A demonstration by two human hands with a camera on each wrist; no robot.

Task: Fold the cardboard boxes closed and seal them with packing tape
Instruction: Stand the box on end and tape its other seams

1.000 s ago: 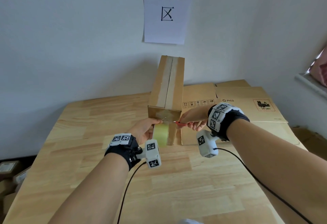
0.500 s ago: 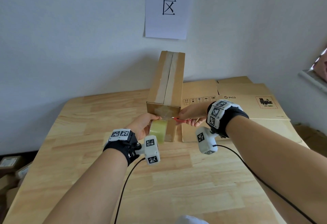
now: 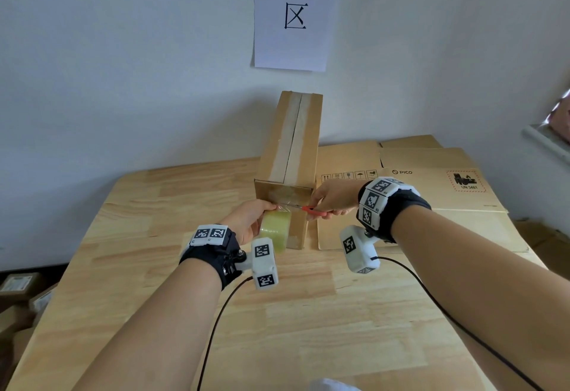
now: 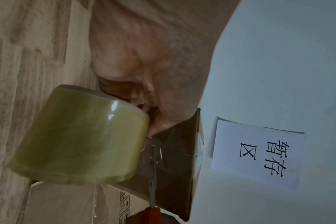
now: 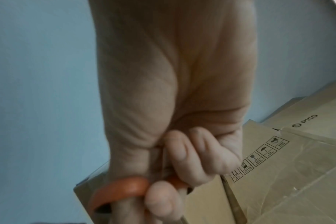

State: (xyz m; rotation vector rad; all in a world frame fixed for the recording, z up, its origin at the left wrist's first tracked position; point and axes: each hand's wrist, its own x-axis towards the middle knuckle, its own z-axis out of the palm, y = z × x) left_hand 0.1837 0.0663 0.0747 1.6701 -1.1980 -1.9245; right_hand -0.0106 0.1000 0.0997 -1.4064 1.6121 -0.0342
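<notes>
A tall narrow cardboard box (image 3: 290,156) stands on the wooden table (image 3: 308,313), with a tape strip down its top seam. My left hand (image 3: 251,217) grips a yellowish roll of packing tape (image 3: 275,230) (image 4: 81,139) against the box's near end. A stretch of clear tape (image 4: 153,150) runs from the roll onto the box (image 4: 178,159). My right hand (image 3: 331,199) holds red-handled scissors (image 3: 313,210) (image 5: 121,189), fingers through the handles. The blades (image 4: 153,174) lie across the stretched tape, just above the roll.
Flattened cardboard boxes (image 3: 431,180) (image 5: 288,166) lie on the table to the right of the standing box. A white paper sign (image 3: 293,11) hangs on the wall behind. Small boxes (image 3: 18,285) sit on the floor at the left. Wrist-camera cables trail over the table.
The view has drifted a little. Both hands stay at the box's near end, and the scissors remain at the tape beside the roll.
</notes>
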